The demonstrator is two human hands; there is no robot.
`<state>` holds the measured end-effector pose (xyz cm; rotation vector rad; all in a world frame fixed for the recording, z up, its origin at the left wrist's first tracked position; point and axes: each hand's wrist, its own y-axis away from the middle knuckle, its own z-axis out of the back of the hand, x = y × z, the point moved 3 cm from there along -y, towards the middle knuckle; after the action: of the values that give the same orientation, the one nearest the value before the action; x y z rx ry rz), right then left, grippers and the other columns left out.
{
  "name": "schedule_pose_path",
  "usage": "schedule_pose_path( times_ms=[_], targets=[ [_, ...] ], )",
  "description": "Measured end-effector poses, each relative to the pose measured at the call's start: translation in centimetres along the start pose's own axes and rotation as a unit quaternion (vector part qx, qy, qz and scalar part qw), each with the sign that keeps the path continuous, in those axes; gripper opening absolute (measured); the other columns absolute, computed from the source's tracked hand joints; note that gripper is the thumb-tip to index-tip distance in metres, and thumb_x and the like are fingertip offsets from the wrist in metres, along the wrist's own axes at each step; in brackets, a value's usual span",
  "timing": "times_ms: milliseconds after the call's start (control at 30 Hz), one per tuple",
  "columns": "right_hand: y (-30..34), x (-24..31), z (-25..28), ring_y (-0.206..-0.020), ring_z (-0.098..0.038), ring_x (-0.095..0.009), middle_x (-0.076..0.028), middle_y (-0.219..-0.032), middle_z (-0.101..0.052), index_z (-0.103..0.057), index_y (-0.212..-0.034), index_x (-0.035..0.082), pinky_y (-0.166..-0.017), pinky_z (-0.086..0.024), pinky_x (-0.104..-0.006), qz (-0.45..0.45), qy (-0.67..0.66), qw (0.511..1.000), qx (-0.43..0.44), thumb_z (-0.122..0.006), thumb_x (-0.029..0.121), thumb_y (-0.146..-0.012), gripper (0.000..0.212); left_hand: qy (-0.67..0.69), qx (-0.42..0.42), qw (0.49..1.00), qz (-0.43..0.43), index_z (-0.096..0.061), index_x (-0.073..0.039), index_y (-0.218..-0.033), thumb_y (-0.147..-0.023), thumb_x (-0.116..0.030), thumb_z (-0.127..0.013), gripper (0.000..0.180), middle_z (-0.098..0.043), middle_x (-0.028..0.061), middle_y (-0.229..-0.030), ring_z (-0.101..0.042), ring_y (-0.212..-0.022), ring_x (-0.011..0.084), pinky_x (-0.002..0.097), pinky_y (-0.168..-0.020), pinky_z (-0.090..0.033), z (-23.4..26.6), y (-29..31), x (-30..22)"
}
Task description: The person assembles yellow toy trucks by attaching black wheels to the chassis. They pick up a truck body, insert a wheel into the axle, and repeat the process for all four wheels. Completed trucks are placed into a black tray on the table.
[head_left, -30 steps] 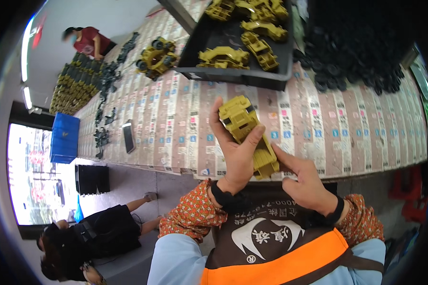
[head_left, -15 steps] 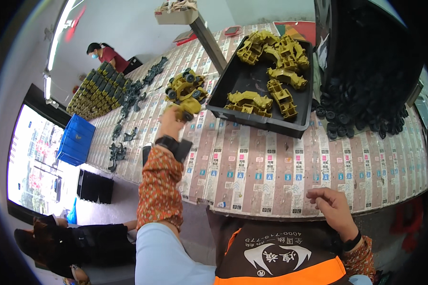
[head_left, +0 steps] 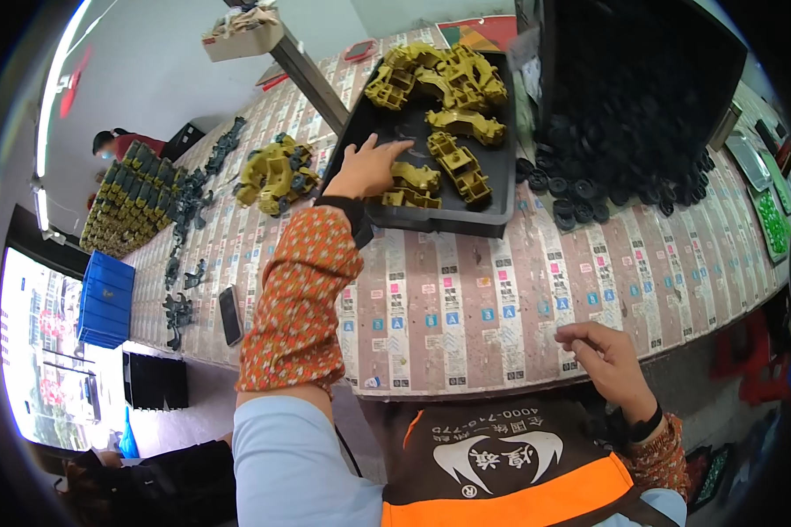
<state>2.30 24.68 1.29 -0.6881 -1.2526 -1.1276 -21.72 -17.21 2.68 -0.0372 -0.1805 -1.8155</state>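
My left hand (head_left: 366, 169) is open, its fingers spread above the left part of a black tray (head_left: 466, 224). Just under and beside its fingertips lies a yellow plastic toy car body (head_left: 413, 183). Another yellow car body (head_left: 459, 167) lies to the right, with several more heaped at the tray's far end. Left of the tray, a cluster of yellow car bodies fitted with black wheels (head_left: 274, 178) sits on the table. By the table's front edge, my right hand (head_left: 608, 362) has its fingers loosely bent, thumb apart, and I see nothing in it.
Small black wheels (head_left: 580, 189) spill from a large dark container at the right. Dark plastic parts (head_left: 180, 312) are strewn along the left side, near a phone (head_left: 230, 316). Stacked yellow-and-black pieces (head_left: 136, 198) stand far left, with a person (head_left: 136, 145) behind. A blue crate (head_left: 105, 299) is beside the table.
My left hand has left a yellow car piece with the wheeled cluster and moved right, over the tray. My view has shifted rightward, uncovering the phone. My right hand stays by the edge.
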Motion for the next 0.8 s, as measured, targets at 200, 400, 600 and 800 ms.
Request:
schedule_pose_path(
  times_ms=[200, 400, 600, 800],
  targets=[
    [-3.0, 0.7, 3.2, -0.083, -0.069, -0.03, -0.018, -0.099, -0.073, -0.074, -0.11, 0.002, -0.072, -0.053, -0.0385, 0.097, 0.203, 0.973, -0.048, -0.061, 0.008, -0.093, 0.022, -0.124, 0.021, 0.991, 0.039, -0.061, -0.011, -0.126, -0.084, -0.034, -0.073, 0.05, -0.061, 0.0147, -0.12, -0.057, -0.121, 0.0335, 0.0598, -0.096, -0.042, 0.6, 0.3, 0.6],
    [-14.2, -1.2, 7.3, -0.093, -0.064, -0.037, -0.017, -0.093, -0.068, -0.07, -0.104, 0.002, -0.082, -0.053, -0.0456, 0.234, 0.401, 0.869, -0.17, -0.063, 0.011, -0.089, 0.019, 0.305, -0.148, 0.94, 0.044, -0.062, -0.003, -0.12, -0.085, -0.024, -0.069, 0.042, -0.064, 0.0166, -0.121, -0.068, -0.103, 0.0308, 0.0416, -0.086, -0.057, 4.8, 5.8, 2.3],
    [-19.9, -1.3, 4.8, -0.106, -0.059, -0.034, -0.012, -0.102, -0.063, -0.068, -0.098, 0.003, -0.087, -0.053, -0.0463, 0.25, 0.475, 0.832, -0.141, -0.071, 0.008, -0.082, 0.017, 0.781, -0.102, 0.616, 0.024, -0.033, -0.004, -0.154, -0.099, -0.026, -0.059, 0.064, -0.053, 0.0249, -0.142, -0.069, -0.11, 0.0306, 0.0452, -0.078, -0.066, 8.5, 15.9, -7.9],
    [-20.7, -2.0, 4.5, -0.096, -0.063, -0.036, -0.016, -0.091, -0.066, -0.069, -0.099, 0.002, -0.08, -0.053, -0.0429, 0.262, 0.397, 0.868, -0.14, -0.067, 0.011, -0.087, 0.015, 0.922, 0.015, 0.386, 0.033, -0.031, -0.011, -0.155, -0.101, -0.036, -0.063, 0.068, -0.06, 0.0175, -0.123, -0.07, -0.103, 0.0322, 0.0564, -0.087, -0.062, 3.3, 21.6, -15.8]
  ],
)
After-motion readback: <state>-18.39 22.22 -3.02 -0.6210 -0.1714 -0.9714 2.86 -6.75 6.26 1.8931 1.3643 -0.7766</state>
